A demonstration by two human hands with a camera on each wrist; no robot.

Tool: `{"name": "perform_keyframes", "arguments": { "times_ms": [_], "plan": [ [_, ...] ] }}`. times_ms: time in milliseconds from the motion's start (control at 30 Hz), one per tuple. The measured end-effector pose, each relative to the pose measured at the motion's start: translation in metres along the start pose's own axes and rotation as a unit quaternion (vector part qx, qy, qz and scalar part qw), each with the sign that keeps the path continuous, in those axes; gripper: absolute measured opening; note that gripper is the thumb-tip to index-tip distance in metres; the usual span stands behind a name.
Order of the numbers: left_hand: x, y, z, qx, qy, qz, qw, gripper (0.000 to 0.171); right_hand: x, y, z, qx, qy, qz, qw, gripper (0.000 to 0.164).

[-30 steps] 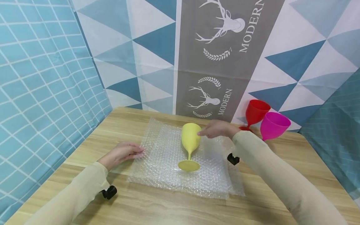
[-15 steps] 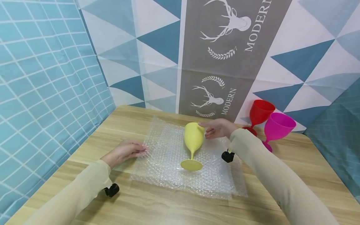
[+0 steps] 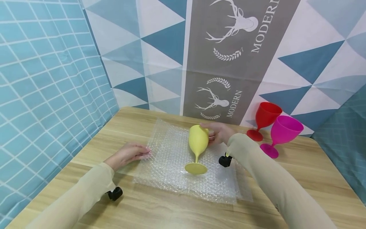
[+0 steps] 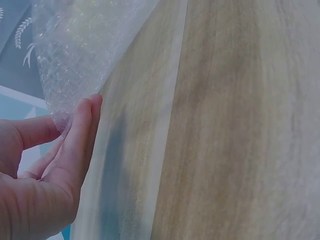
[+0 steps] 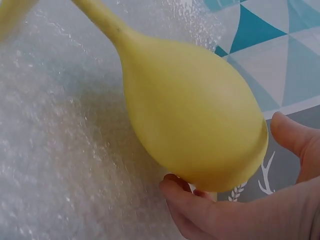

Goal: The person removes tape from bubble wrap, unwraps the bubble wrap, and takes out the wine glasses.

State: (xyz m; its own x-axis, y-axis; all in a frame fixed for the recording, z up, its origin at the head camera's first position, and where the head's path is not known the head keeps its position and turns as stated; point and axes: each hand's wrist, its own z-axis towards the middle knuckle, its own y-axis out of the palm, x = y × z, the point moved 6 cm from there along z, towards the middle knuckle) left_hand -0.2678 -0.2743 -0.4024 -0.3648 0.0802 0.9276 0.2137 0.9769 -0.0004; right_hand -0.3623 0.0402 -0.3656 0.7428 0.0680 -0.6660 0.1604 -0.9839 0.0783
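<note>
A yellow plastic goblet [image 3: 198, 140] lies on its side on a sheet of bubble wrap [image 3: 168, 162], its foot pointing toward me. My right hand [image 3: 218, 132] is at the goblet's rim end, thumb on one side and fingers on the other. In the right wrist view those fingers [image 5: 182, 192] reach under the yellow bowl [image 5: 195, 110]; the thumb is at the rim. At the wrap's left edge, my left hand [image 3: 128, 155] pinches the sheet. The left wrist view shows its thumb and fingers on a corner of the bubble wrap [image 4: 75, 65], lifted off the table.
A red goblet [image 3: 266, 115] and a magenta goblet [image 3: 283, 130] stand upright at the back right of the wooden table [image 3: 154, 210]. Patterned cloth walls rise behind the table and at both sides.
My right hand has first opened away from the goblet's side, then come round its rim end with thumb and fingers. The left hand keeps its pinch on the bubble wrap.
</note>
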Motion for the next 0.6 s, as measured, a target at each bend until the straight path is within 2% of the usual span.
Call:
{"name": "perform_keyframes", "arguments": {
  "times_ms": [233, 600],
  "plan": [
    [0.000, 0.002, -0.001, 0.009, -0.004, 0.000, 0.9999, 0.045, 0.004, 0.003, 0.000, 0.014, 0.013, 0.019, 1.000, 0.091],
    [0.000, 0.002, -0.001, 0.012, -0.001, 0.002, 0.9999, 0.043, 0.006, 0.012, -0.003, 0.028, 0.016, -0.023, 0.999, 0.100]
  ]
}}
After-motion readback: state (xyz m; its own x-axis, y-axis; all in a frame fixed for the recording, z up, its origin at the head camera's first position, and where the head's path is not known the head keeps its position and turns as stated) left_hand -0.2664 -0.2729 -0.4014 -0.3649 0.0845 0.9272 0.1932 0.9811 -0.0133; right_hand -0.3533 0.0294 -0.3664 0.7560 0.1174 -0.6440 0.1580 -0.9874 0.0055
